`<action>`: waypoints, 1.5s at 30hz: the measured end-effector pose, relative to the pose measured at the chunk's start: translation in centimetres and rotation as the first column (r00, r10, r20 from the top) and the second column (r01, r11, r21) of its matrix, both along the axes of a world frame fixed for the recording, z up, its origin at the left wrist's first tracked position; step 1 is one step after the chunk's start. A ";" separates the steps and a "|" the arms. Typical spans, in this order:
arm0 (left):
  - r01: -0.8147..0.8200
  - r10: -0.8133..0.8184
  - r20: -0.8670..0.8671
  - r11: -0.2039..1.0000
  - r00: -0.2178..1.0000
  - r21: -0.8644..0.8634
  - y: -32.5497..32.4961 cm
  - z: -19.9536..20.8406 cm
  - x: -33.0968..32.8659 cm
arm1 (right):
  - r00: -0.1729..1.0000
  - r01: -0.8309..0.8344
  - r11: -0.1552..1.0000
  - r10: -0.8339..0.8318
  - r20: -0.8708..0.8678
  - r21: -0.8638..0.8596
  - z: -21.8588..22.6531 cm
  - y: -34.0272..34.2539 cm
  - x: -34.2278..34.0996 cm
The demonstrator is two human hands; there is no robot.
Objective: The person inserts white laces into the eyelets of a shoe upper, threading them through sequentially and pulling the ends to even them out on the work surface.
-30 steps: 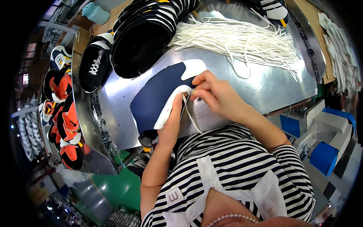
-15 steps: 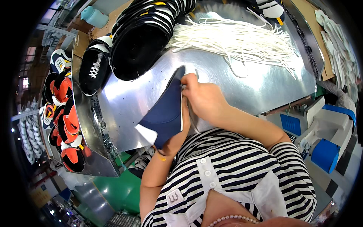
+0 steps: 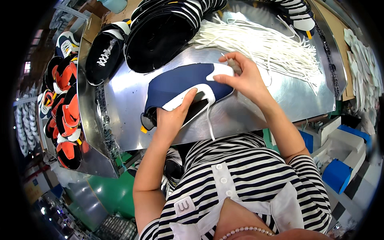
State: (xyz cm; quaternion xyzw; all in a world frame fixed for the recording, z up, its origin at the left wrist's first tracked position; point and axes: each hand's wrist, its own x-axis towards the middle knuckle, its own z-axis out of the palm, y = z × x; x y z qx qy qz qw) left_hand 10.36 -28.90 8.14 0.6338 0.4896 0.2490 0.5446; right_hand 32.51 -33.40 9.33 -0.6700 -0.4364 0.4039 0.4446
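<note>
A navy and white shoe upper lies tilted above the metal table in front of me. My left hand is closed on its near side, thumb on the white panel and the other fingers hidden inside the opening. A white shoelace hangs from the upper toward the table's near edge. My right hand is at the white right end of the upper, thumb pressed on it and fingers curled around the far edge. A thin white tip shows by its index finger; what it belongs to is unclear.
A large stack of black-lined shoe uppers stands at the back, with one laced upper left of it. Loose white laces spread behind my right hand. Orange-lined uppers hang beyond the table's left raised edge.
The upper has turned from steeply tilted to lying more level, showing its navy side and white panel. My left thumb has come onto its top. My right hand has moved right, and a lace now hangs visibly.
</note>
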 end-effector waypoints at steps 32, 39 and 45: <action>0.421 -0.234 -0.460 0.831 0.857 0.362 -2.6 0.8 -1.2 | 0.964 -0.252 0.959 0.260 -0.051 0.132 0.2 -9.3 0.4; 0.552 -0.139 -0.574 0.526 0.807 0.647 -2.8 3.8 1.2 | 0.964 -0.198 0.955 0.230 -0.131 0.223 -0.9 -1.6 -0.9; 0.581 -0.301 -0.597 0.733 0.744 0.354 -1.8 5.3 3.0 | 0.854 -0.175 0.956 0.266 -0.448 0.235 -0.5 -0.8 -0.2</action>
